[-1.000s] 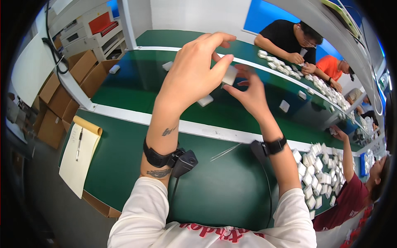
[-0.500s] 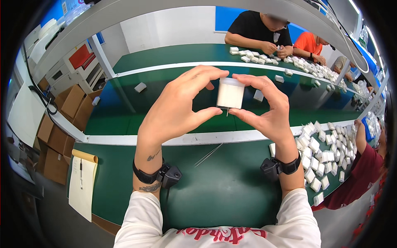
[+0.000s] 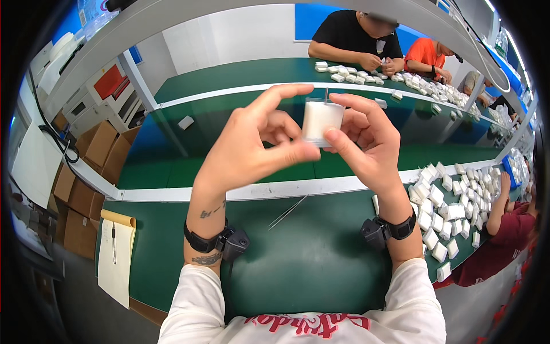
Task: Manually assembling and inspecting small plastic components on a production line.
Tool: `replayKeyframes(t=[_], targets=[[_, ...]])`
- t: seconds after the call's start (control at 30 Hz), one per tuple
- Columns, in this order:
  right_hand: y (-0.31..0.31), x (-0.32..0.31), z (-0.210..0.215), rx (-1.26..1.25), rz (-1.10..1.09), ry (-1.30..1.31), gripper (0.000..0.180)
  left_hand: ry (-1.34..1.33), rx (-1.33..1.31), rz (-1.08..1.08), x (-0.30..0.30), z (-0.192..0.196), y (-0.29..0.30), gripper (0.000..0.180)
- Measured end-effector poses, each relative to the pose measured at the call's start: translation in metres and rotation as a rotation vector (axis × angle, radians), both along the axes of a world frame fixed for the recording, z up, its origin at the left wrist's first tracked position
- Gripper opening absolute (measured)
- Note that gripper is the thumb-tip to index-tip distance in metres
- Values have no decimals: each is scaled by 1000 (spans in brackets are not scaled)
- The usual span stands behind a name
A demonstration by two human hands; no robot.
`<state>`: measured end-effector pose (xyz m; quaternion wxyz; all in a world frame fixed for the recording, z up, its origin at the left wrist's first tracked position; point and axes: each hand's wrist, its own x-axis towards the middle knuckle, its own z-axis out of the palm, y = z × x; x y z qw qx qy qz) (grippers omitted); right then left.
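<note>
Above the middle of the bench I have a small white block in a clear casing (image 3: 321,121), upright, with a thin metal pin (image 3: 326,96) standing up from its top. My right hand (image 3: 369,135) grips it, thumb on the front face and index finger along the top right corner. My left hand (image 3: 252,140) is at its left side, index finger stretched out and thumb near the lower edge, slightly blurred; whether it touches the block I cannot tell. Dark devices (image 3: 234,243) are strapped to both wrists. Thin metal tweezers (image 3: 288,213) lie on the green bench (image 3: 303,264) below.
A heap of similar white blocks (image 3: 444,212) covers the bench's right side. A notepad with a pen (image 3: 116,252) lies at left, near cardboard boxes (image 3: 80,200). A white rail (image 3: 269,191) crosses the bench. People sit opposite and at far right, among more blocks (image 3: 429,92).
The block has been turned over: the pin pointed down before and points up now. My left hand's fingers have shifted off its top corner, while my right thumb has moved onto its front.
</note>
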<state>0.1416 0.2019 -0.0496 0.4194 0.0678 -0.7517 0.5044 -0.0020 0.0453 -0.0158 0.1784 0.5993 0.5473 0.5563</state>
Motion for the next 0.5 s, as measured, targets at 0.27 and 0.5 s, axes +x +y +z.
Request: replayKeyframes(t=[0.27, 0.5], targets=[[-1, -3, 4, 57, 78, 104, 59, 195, 196, 103, -3, -3, 7, 60], [3, -3, 2, 179, 14, 98, 66, 313, 230, 97, -6, -4, 5, 59]])
